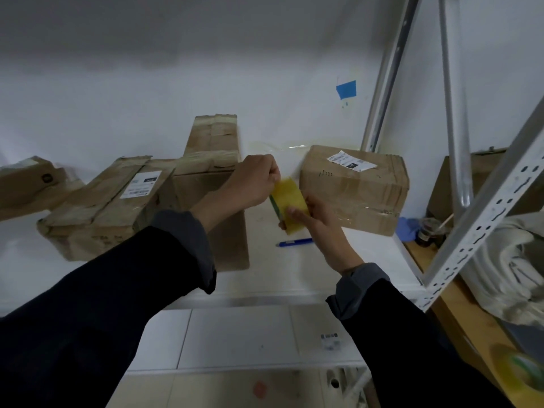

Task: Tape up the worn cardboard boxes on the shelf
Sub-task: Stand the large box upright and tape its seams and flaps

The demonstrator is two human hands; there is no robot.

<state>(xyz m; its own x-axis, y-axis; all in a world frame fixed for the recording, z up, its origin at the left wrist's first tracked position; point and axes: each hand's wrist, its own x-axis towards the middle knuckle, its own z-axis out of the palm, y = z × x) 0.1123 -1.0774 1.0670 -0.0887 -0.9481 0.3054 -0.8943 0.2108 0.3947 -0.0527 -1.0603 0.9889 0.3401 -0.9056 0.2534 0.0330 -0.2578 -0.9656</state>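
Observation:
My right hand (323,228) grips a yellow roll of tape (290,203) above the white shelf (294,269). At the roll's upper edge my left hand (253,184) pinches what looks like the free tape end. A tall worn cardboard box (210,184) stands just behind my left hand. To its left lies a flat box with a white label (109,207). A taped box with a shipping label (356,187) sits to the right of the roll. Another box (29,187) lies at the far left.
A blue pen (294,242) lies on the shelf below the roll. White metal shelf uprights (482,201) cross the right side. Behind them are a blue glove (407,229), a plastic cup (428,232), white cloth (512,269) and another tape roll (521,366) on a wooden surface.

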